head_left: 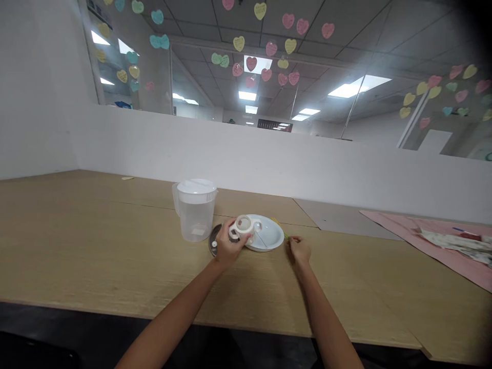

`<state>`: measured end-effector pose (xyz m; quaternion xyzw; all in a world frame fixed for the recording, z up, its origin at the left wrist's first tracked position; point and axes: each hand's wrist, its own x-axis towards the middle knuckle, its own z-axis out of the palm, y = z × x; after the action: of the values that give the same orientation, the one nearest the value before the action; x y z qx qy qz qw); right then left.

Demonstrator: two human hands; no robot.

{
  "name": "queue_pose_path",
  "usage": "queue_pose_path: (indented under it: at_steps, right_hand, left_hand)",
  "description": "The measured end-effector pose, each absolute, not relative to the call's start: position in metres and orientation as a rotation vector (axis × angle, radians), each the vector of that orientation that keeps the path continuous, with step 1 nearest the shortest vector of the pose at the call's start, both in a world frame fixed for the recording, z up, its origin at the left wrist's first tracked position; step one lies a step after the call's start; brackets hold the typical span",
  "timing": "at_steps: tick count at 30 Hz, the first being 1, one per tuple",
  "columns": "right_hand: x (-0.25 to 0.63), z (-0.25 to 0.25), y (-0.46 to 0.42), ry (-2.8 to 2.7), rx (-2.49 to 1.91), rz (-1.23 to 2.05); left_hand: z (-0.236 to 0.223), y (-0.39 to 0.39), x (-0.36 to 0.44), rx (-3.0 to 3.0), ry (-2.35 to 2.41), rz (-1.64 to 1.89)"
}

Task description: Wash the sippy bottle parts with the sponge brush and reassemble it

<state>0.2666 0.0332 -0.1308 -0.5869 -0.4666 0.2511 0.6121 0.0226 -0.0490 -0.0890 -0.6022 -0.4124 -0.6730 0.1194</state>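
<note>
My left hand (228, 243) is closed around a small white cup-like piece (243, 225) with a round opening and a side loop, held tilted over the left rim of a white oval dish (273, 237). A clear spoon-like utensil (258, 226) lies in the dish. Behind my left hand, a dark round lid or pan (213, 241) is partly hidden. Just right of the dish, my right hand (300, 249) has its fingers pinched at the end of a thin yellow-green stick (286, 236), which runs behind the dish's rim.
A clear plastic pitcher (197, 210) with a white lid stands left of the dish on the wooden table (115, 256). A pink cloth (400, 230) with white items and a pen covers the right side. A grey sheet (342, 220) lies by the back wall.
</note>
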Motion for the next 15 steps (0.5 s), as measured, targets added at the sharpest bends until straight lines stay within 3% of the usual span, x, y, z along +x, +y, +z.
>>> queue_pose_path:
  at_steps: [3,8,15]
  right_hand:
    - [0.263,-0.132,0.031,-1.232,-1.648,0.300]
    - [0.258,-0.132,0.030,-1.423,-1.740,0.194]
    - [0.254,-0.128,0.025,-1.455,-1.655,0.038]
  left_hand:
    - [-0.097,-0.055,0.031,-2.003,-1.081,-1.846]
    - [-0.110,-0.058,0.039,-2.322,-0.778,-1.683]
    - [-0.113,-0.063,0.044,-2.571,-1.008,-1.617]
